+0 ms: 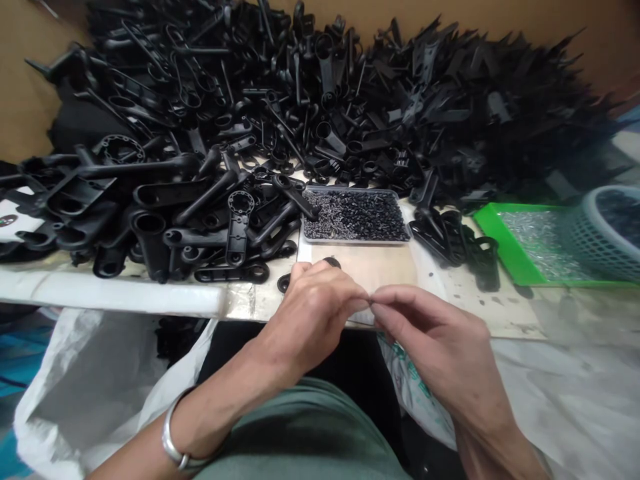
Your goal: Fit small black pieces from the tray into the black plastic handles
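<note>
My left hand (320, 307), with a silver bangle on its wrist, is closed at the table's front edge. Its thumb and index fingertip meet the pinched fingertips of my right hand (430, 327). Whatever lies between the fingertips is too small to make out. A black plastic part (283, 283) shows partly behind my left hand, mostly hidden by it. Just beyond the hands, a clear tray (355, 241) holds small silvery pieces (330, 213) on its left and small black pieces (377, 215) on its right.
Black plastic arms (150, 240) are heaped at the left and along the back. At the right, a green tray (520, 260) holds small shiny pieces beside a pale basket (600, 233). A white bag (95, 373) hangs below the table's left edge.
</note>
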The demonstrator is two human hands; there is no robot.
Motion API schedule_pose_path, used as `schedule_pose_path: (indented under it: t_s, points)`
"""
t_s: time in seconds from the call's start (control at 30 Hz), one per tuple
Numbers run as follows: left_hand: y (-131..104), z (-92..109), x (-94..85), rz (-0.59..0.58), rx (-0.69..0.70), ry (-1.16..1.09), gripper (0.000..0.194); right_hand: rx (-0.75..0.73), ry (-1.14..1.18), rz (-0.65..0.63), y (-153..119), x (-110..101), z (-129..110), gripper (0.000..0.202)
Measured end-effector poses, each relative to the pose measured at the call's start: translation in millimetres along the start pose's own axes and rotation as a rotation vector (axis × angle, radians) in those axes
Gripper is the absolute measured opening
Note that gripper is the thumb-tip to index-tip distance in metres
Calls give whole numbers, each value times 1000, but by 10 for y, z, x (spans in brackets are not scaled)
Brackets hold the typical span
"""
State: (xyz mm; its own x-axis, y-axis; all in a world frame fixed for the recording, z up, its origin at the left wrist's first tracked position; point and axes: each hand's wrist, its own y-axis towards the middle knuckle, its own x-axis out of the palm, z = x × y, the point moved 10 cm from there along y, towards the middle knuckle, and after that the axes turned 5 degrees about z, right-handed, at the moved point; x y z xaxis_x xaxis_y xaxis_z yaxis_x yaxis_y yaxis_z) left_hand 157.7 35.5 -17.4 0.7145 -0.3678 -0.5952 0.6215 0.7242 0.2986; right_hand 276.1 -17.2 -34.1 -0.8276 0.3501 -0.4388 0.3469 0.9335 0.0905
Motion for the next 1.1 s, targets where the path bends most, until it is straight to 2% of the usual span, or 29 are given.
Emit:
schedule_pose_path:
  t_s: [0.27, 0.5, 0.57, 0.73, 0.87, 0.97, 1.03, 1.1]
  points:
    - [2, 6, -32, 45, 6, -18, 18, -43, -124, 76, -21, -57, -90, 3]
    - [6, -8, -31, 73, 4, 5, 19, -409, -430, 121, -129, 41, -447, 9]
    - [13, -4, -31, 70, 2, 11, 20, -468, -468, 149, -133, 64, -513, 9]
    - [-46, 23, -176, 97, 61, 117, 19, -365, -390, 159, -63, 53, -436, 6]
    - [-199, 13, -342, 140, 166, 437, 21, -313, -367, 167, -22, 9, -323, 3]
    - [-273, -100, -283, 67, 152, 603, 26, -341, -394, 141, 6, 24, -305, 3]
    - [-293, -130, -231, 52, 143, 582, 24, -380, -411, 127, 18, 39, -335, 4]
    - [-299, -104, -216, 97, 150, 512, 23, -409, -424, 116, 27, 43, -366, 5]
